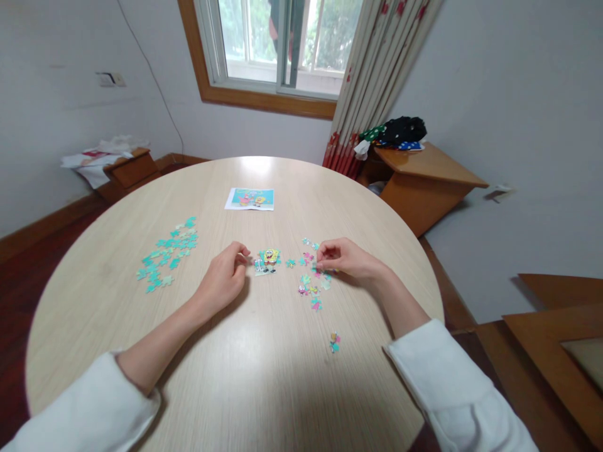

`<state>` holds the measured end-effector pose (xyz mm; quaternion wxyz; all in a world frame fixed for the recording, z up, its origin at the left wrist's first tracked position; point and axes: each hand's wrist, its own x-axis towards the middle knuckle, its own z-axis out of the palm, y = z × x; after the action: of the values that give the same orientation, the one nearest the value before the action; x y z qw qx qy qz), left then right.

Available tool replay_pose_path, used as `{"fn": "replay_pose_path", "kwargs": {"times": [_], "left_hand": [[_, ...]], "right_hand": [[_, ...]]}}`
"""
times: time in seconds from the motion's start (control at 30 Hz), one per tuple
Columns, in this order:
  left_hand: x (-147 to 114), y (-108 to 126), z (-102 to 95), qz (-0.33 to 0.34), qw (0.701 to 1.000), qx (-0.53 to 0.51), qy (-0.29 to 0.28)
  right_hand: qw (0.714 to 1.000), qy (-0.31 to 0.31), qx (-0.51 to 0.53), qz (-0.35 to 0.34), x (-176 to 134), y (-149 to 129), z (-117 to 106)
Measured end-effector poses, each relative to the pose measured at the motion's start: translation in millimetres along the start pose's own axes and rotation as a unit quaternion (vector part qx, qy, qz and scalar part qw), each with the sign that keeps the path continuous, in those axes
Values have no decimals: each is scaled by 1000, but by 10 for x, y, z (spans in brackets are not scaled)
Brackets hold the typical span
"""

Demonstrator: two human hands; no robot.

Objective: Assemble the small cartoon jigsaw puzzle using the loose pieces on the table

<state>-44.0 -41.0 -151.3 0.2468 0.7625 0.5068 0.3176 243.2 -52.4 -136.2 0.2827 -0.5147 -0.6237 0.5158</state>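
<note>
A partly joined jigsaw section (268, 261) shows a yellow cartoon sponge figure and lies flat on the round table. Just left of it is my left hand (228, 270), its fingers curled in and nothing visible in them. My right hand (343, 257) is over the loose pieces to the right, thumb and forefinger pinched on a small teal and pink puzzle piece (316, 269), partly hidden by the fingers. Between the hands lies a single teal and yellow piece (291, 263). Several pink, teal and yellow pieces (303, 289) are scattered below my right hand.
Mostly teal loose pieces (169, 251) are spread on the left of the table (226, 376). A printed reference picture (250, 199) lies toward the far side. One piece (334, 342) sits apart, nearer me. A wooden stand (424, 176) with cloths is beyond the table's right edge.
</note>
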Motion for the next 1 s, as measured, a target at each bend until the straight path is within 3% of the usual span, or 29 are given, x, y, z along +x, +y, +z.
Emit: {"fn": "replay_pose_path", "kwargs": {"times": [0.1, 0.2, 0.53, 1.0], "left_hand": [[-2, 11, -2, -1, 1000, -2, 1], [-3, 25, -7, -3, 1000, -1, 1], [-5, 15, 2, 6, 1000, -2, 2], [-3, 22, 0, 1, 1000, -6, 3]], "right_hand": [[991, 118, 45, -39, 24, 13, 4], [985, 166, 14, -46, 49, 23, -26], [990, 97, -101, -26, 60, 107, -97], [981, 138, -132, -30, 74, 123, -74]]}}
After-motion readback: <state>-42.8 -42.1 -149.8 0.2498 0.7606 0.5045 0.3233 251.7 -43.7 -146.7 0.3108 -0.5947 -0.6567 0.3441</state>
